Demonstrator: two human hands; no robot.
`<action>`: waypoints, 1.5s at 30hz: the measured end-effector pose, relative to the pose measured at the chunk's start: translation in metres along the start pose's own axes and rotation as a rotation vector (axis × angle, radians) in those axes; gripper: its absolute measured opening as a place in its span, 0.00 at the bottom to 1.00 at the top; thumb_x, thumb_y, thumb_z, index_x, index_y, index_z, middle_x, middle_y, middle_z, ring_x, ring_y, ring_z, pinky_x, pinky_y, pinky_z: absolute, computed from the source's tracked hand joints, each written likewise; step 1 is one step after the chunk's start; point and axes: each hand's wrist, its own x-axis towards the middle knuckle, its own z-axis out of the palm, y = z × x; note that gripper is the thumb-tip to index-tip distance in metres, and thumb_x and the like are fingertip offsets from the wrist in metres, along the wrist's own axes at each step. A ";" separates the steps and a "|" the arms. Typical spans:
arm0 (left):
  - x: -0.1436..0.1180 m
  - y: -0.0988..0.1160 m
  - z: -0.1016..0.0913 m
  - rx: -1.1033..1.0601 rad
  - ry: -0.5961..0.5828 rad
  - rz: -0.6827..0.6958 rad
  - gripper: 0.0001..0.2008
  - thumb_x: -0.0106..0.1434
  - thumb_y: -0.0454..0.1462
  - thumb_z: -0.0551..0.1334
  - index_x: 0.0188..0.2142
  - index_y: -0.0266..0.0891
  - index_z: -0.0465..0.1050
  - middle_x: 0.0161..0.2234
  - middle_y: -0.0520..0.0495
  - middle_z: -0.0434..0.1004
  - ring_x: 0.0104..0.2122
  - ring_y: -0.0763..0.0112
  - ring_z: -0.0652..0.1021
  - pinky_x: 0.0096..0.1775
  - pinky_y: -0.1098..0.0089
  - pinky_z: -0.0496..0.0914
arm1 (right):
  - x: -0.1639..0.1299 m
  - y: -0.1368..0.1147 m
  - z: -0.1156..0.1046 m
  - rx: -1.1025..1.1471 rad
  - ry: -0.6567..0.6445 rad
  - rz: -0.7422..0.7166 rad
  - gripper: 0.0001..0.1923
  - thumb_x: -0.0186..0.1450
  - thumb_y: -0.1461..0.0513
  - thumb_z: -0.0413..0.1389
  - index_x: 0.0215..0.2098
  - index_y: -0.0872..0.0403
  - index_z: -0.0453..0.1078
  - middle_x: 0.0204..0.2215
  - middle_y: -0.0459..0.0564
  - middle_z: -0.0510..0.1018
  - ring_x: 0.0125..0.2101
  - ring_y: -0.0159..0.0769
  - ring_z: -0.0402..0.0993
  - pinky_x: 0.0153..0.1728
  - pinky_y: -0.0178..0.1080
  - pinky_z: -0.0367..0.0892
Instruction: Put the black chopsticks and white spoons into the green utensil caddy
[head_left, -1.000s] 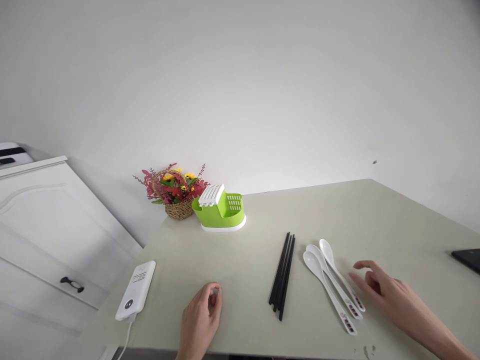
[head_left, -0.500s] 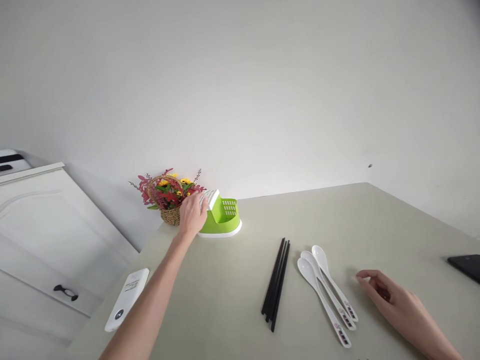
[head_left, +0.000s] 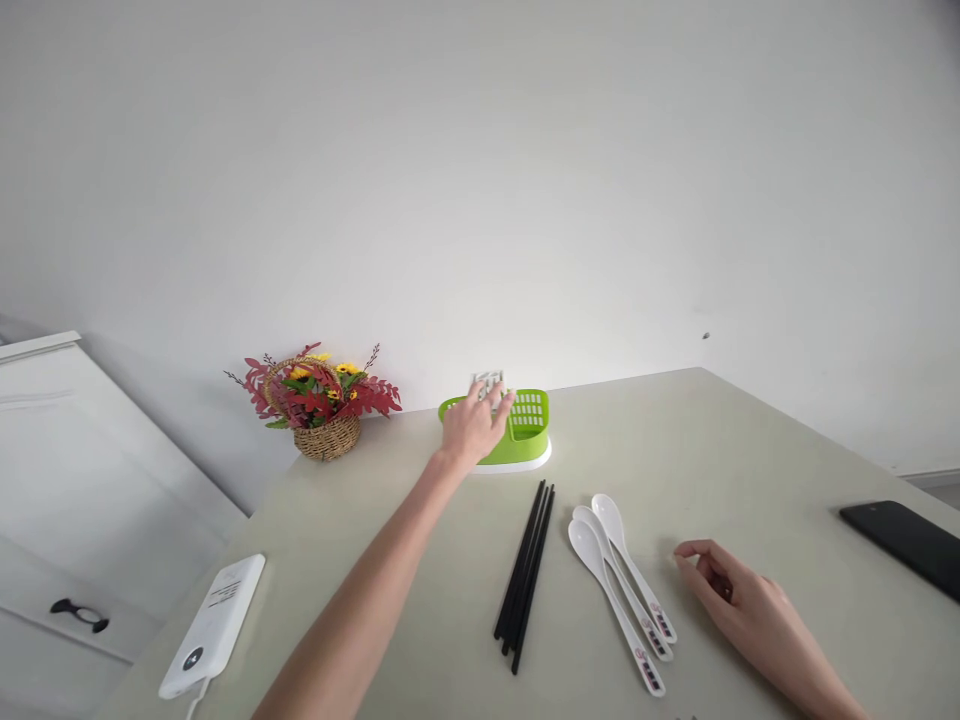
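My left hand (head_left: 474,422) reaches out to a green cutlery holder (head_left: 532,447) with slotted walls and a white base. Its fingers grip the white slotted top (head_left: 489,378) in the middle of the holder, partly hiding it. The holder stands upright near the wall. Loosely curled, my right hand (head_left: 750,607) rests on the table at the right, with nothing visible in its fingers. Just left of that hand lie three white spoons (head_left: 616,590), bowls pointing away from me. Several black chopsticks (head_left: 526,578) lie side by side to the left of the spoons.
A wicker basket of artificial flowers (head_left: 327,436) stands at the table's back left. Nearer on the left lies a white power bank (head_left: 217,622) with a cable. A black phone (head_left: 904,540) is at the right edge. A white cabinet (head_left: 82,480) stands beyond the table's left side.
My left hand has moved the green holder rightward along the table, away from the flower basket. My right hand stays curled beside the spoons. The view has shifted a little to the right.
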 end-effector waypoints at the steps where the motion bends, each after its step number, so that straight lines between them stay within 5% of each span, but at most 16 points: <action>1: 0.003 0.013 0.002 -0.004 -0.015 0.013 0.36 0.73 0.59 0.38 0.65 0.48 0.69 0.65 0.41 0.67 0.41 0.60 0.82 0.42 0.61 0.76 | 0.000 -0.002 -0.001 0.002 -0.006 0.007 0.20 0.69 0.44 0.45 0.41 0.46 0.69 0.22 0.41 0.69 0.23 0.36 0.67 0.29 0.34 0.65; 6: 0.012 0.060 0.011 -0.052 -0.075 0.034 0.38 0.71 0.62 0.36 0.67 0.50 0.65 0.67 0.39 0.64 0.41 0.54 0.83 0.39 0.57 0.76 | -0.001 -0.007 -0.005 0.008 -0.028 0.026 0.20 0.68 0.44 0.45 0.41 0.46 0.69 0.22 0.40 0.69 0.24 0.36 0.68 0.29 0.34 0.64; 11: 0.003 0.066 0.009 -0.166 -0.107 0.054 0.35 0.72 0.61 0.40 0.67 0.51 0.63 0.70 0.40 0.61 0.48 0.51 0.81 0.46 0.54 0.75 | -0.001 0.002 -0.001 0.013 -0.019 0.027 0.20 0.69 0.44 0.45 0.42 0.46 0.70 0.22 0.40 0.69 0.23 0.36 0.68 0.28 0.34 0.64; 15: -0.034 0.040 0.015 -0.220 0.229 0.045 0.28 0.76 0.53 0.45 0.67 0.44 0.60 0.68 0.35 0.60 0.63 0.51 0.69 0.61 0.49 0.65 | 0.000 0.009 0.002 0.032 0.019 0.026 0.21 0.69 0.43 0.46 0.42 0.46 0.71 0.23 0.41 0.70 0.25 0.35 0.69 0.30 0.34 0.65; 18: -0.076 0.013 0.033 -0.318 0.400 -0.111 0.20 0.77 0.45 0.45 0.59 0.40 0.65 0.57 0.34 0.70 0.56 0.58 0.75 0.54 0.57 0.70 | 0.000 0.012 0.003 0.040 0.041 0.018 0.21 0.68 0.43 0.47 0.42 0.47 0.72 0.23 0.41 0.70 0.24 0.35 0.69 0.29 0.34 0.65; 21: -0.114 -0.010 0.058 -0.323 0.167 -0.226 0.13 0.75 0.41 0.49 0.46 0.42 0.70 0.43 0.43 0.75 0.35 0.67 0.79 0.35 0.69 0.70 | 0.000 0.013 0.004 0.039 0.045 0.015 0.21 0.67 0.43 0.49 0.42 0.47 0.73 0.22 0.41 0.71 0.24 0.34 0.68 0.28 0.33 0.65; 25: -0.144 -0.025 0.079 -0.313 -0.063 -0.196 0.13 0.73 0.42 0.54 0.33 0.42 0.70 0.29 0.51 0.75 0.28 0.70 0.76 0.31 0.71 0.64 | 0.000 0.014 0.004 0.014 0.064 0.027 0.22 0.66 0.42 0.50 0.41 0.47 0.73 0.22 0.41 0.71 0.23 0.34 0.68 0.28 0.34 0.65; 37: -0.170 -0.016 0.067 -0.428 -0.133 0.014 0.21 0.62 0.56 0.65 0.30 0.42 0.69 0.33 0.48 0.74 0.36 0.63 0.76 0.42 0.62 0.70 | 0.000 0.007 0.001 -0.045 0.108 0.103 0.24 0.63 0.39 0.50 0.39 0.46 0.74 0.21 0.42 0.72 0.21 0.34 0.68 0.25 0.34 0.64; 45: -0.172 -0.019 0.071 -0.487 -0.156 -0.009 0.19 0.57 0.53 0.71 0.29 0.43 0.69 0.34 0.49 0.73 0.39 0.61 0.76 0.46 0.59 0.70 | 0.002 0.024 0.007 -0.060 0.104 0.153 0.27 0.62 0.37 0.49 0.43 0.46 0.73 0.23 0.42 0.74 0.23 0.35 0.70 0.28 0.36 0.66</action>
